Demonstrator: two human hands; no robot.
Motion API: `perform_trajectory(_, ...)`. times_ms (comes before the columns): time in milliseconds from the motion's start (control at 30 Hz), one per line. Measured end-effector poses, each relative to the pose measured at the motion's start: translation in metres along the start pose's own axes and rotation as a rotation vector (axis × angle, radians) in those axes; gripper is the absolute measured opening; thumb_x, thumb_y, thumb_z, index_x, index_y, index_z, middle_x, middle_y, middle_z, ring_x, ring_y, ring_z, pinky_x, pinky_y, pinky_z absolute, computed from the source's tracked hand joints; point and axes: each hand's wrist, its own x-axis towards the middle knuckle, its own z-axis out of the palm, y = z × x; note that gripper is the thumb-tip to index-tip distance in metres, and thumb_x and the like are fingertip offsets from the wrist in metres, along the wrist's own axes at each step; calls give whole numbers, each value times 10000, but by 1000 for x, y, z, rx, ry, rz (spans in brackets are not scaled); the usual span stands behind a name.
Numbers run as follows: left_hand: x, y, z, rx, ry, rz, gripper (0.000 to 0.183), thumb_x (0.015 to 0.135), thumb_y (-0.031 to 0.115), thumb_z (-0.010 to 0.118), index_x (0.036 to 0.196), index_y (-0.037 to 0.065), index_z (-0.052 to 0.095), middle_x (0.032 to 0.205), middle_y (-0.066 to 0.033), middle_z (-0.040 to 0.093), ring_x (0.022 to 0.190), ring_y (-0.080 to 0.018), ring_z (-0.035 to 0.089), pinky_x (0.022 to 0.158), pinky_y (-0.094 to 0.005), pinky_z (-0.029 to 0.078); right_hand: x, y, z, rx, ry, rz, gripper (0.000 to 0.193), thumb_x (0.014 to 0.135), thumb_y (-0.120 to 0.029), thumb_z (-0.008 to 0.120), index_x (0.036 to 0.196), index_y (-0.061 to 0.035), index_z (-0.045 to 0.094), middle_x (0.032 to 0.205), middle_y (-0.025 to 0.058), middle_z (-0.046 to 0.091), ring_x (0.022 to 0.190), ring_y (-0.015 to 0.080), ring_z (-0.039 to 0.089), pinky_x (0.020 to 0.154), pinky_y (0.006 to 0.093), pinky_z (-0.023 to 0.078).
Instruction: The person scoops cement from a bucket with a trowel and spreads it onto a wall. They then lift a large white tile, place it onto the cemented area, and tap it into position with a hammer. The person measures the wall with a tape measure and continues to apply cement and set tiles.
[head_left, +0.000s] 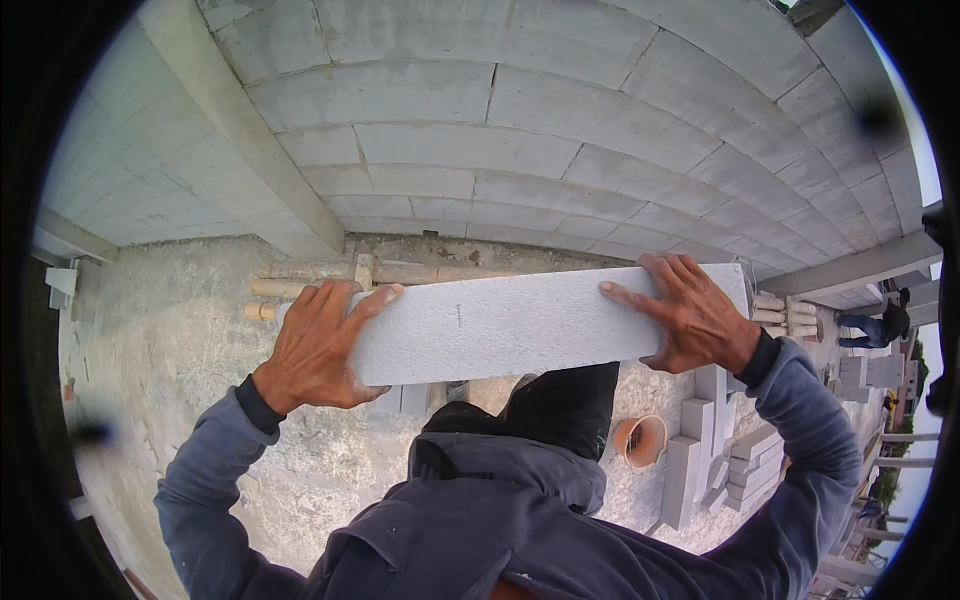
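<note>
A long white-grey lightweight concrete block is held up in front of my body, slightly higher at its right end. My left hand grips its left end, thumb laid along the top edge and fingers around the end. At the other end my right hand clasps the block, its thumb pointing inward over the face. Both hands are dusty. The undersides of the fingers are partly hidden behind the block. Ahead rises a wall of similar blocks with thin joints.
Concrete columns stand at the wall. Bamboo poles lie along its foot. To my right are an orange-brown bucket and stacked blocks. Another person bends over at far right. The floor is rough concrete.
</note>
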Motion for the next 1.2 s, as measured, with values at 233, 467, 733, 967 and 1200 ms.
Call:
perform_trajectory(233,66,10,-81,-36,-29,177,1138,566,591,886,1526,170,443,1019,-136,515,952,-320,532,812,-446,392,-62,-4,-92,-20,15,141,1083,566,-509,898,1549,-322,483,1183,238,568,1063,385,603,955,462,488)
perform_trajectory(467,165,-7,-95,-55,29,318,1098,570,576,879,1482,111,481,982,-119,517,910,-292,524,773,-428,390,-77,48,-117,-40,46,271,1061,562,-456,911,1529,-253,524,1066,229,618,1026,362,638,957,431,492)
perform_trajectory(733,341,-16,-137,-3,-222,304,1096,563,602,885,1461,103,501,947,-130,504,848,-286,528,699,-443,416,-57,232,-104,149,40,202,1049,601,-409,879,1558,-272,474,1101,249,616,1078,383,637,987,460,496)
perform_trajectory(967,461,1,-250,108,-291,241,1004,591,548,868,1454,153,540,1027,-188,519,918,-341,562,756,-466,431,-39,353,-147,225,145,155,1154,571,-358,878,1607,-327,371,1218,260,559,1088,386,607,1003,474,482)
perform_trajectory(1200,474,19,-395,83,-374,121,1027,585,529,868,1481,162,527,1036,-192,519,963,-347,546,808,-497,402,-40,381,-271,289,115,80,1160,574,-347,874,1613,-304,361,1223,261,546,1101,394,599,1007,487,479)
